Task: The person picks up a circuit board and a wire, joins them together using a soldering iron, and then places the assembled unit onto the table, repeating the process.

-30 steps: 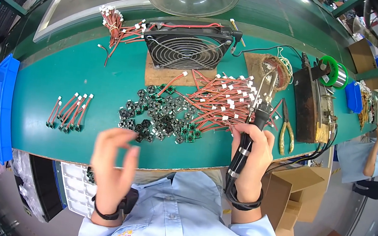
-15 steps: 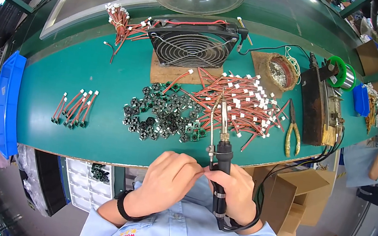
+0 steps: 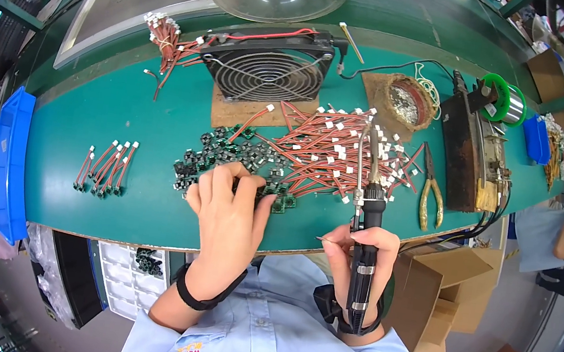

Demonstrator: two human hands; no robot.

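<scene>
Green matting covers the long surface (image 3: 121, 155) that runs across the middle of the frame, with a black fan (image 3: 267, 71) at upper centre and a heap of red wires (image 3: 342, 148) just right of centre. Your left hand (image 3: 227, 215) lies over the near edge of a pile of small green circuit boards (image 3: 227, 162), fingers curled down onto them, though you cannot tell whether a board is pinched. These boards look light, stiff and rather fragile, so take one by its edges, not its parts. Your right hand (image 3: 359, 264) at lower right is wrapped around the black handle of a soldering iron (image 3: 367, 208), tip pointing up the frame; hold only that handle. Yellow-handled pliers (image 3: 431, 192) lie to the right.
</scene>
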